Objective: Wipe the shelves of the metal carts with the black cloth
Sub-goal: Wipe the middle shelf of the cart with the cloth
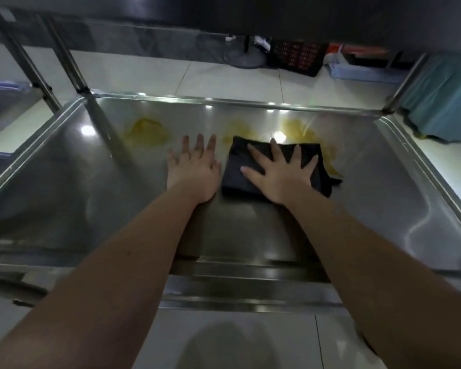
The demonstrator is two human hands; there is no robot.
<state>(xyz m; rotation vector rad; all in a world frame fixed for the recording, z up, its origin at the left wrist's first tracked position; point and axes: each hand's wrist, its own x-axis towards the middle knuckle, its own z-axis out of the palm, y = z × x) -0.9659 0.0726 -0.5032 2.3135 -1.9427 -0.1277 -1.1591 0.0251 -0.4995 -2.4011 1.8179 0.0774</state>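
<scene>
Steel cart shelf (250, 230), yellow stains (147, 131) at 12: soft, limp black cloth (237, 179) is pressed flat by spread right hand (280, 174); left hand (194, 169) spread alongside, bare.

You're looking at a dim, soft scene with little fine detail. Small white glare spots dot the shelf (64, 182) and its far rim. Your forearms throw a dark reflection toward the near edge. The upper shelf (277, 12) overhead is nearly black. Straight rails bow at the frame edges from wide-angle distortion.
</scene>
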